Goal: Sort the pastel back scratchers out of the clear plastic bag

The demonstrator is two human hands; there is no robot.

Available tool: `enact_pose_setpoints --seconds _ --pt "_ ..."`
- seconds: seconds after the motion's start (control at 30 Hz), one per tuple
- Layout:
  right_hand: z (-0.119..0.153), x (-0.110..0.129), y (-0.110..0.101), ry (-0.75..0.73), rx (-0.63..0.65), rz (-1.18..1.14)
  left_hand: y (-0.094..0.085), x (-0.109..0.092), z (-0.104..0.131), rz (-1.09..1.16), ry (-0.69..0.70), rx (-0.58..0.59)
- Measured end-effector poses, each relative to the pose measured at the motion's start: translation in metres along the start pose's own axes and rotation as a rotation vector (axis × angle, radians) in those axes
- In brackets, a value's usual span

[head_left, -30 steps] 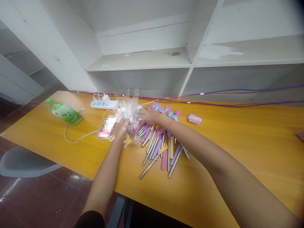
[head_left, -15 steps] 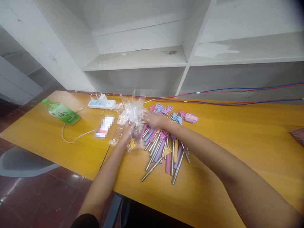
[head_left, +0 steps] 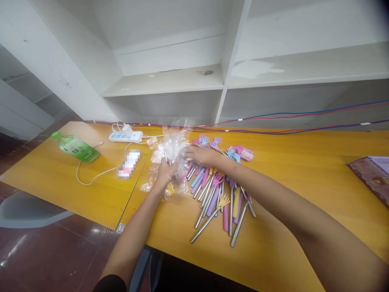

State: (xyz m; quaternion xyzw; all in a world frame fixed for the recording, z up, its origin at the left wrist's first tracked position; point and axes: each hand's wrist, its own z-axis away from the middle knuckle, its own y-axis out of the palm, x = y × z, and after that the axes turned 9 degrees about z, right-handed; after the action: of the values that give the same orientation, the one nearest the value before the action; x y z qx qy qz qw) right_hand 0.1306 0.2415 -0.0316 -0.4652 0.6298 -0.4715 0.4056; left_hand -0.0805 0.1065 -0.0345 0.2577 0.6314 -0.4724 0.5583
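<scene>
- Closest to us, at the near edge of a pile of back scratchers (head_left: 213, 201), we see a loose scratcher (head_left: 224, 202) with a yellow head, its steel rod slanting towards us, apart from the fingers of both hands.
- The rest of the pile runs back under the right forearm: steel rods, grips in pink, purple, blue and yellow, and little hand-shaped heads.
- Left of the pile, the fingers of the left hand (head_left: 165, 171) are clasped round a held scratcher (head_left: 170, 189); its yellow head shows below the fist and a metal end rises past the thumb.
- Clear plastic bags (head_left: 174, 146) bunch around and beyond that fist.
- The right hand (head_left: 200, 156) reaches over the pile to the right edge of the plastic; blur keeps us from telling whether its fingers pinch anything.
- Everything lies on a yellow-brown wooden table (head_left: 288, 182) with a seam running left of the bags.
- Farther along, to our left, are a green bottle (head_left: 75, 148) on its side and a white power strip (head_left: 126, 136); right of the pile sits a pink packet (head_left: 245, 153).
- Blue and red cables (head_left: 282, 117) run along the back edge, and behind them stands a scuffed white shelf unit (head_left: 170, 83).
</scene>
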Motion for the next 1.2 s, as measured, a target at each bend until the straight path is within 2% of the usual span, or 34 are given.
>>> enact_pose_setpoints --seconds 0.13,0.27,0.4,0.5,0.6,0.7,0.8,0.93,1.0,1.1,1.2 --pt "-0.009 0.004 -0.014 0.157 0.02 0.036 -0.026 -0.006 -0.02 -0.125 0.004 -0.062" --pt "-0.025 0.001 -0.014 0.317 0.052 0.057 -0.049 -0.01 -0.033 -0.222 0.007 -0.071" --pt "-0.041 -0.003 -0.008 0.38 0.1 0.05 -0.06 -0.017 -0.027 -0.302 0.023 -0.045" --pt "-0.045 -0.007 -0.01 0.383 0.112 0.033 -0.063 -0.027 -0.015 -0.44 0.077 0.017" --pt "-0.039 -0.014 -0.017 0.444 0.1 0.033 -0.067 -0.038 -0.006 -0.596 0.16 0.068" --pt "-0.026 -0.019 -0.025 0.552 0.079 0.043 -0.073 -0.043 -0.009 -0.623 0.219 0.094" --pt "-0.014 -0.015 -0.032 0.624 0.082 0.019 -0.08 -0.038 -0.025 -0.55 0.243 0.112" --pt "-0.008 0.003 -0.04 0.646 0.093 -0.042 -0.091 -0.023 -0.042 -0.388 0.33 0.033" --pt "-0.008 0.013 -0.045 0.646 0.088 -0.065 -0.097 -0.016 -0.038 -0.423 0.362 -0.02" --pt "-0.009 0.022 -0.051 0.667 0.078 -0.084 -0.104 -0.01 -0.019 -0.612 0.441 -0.053" --pt "-0.01 0.027 -0.053 0.715 0.085 -0.097 -0.108 -0.005 -0.003 -0.75 0.406 -0.034"
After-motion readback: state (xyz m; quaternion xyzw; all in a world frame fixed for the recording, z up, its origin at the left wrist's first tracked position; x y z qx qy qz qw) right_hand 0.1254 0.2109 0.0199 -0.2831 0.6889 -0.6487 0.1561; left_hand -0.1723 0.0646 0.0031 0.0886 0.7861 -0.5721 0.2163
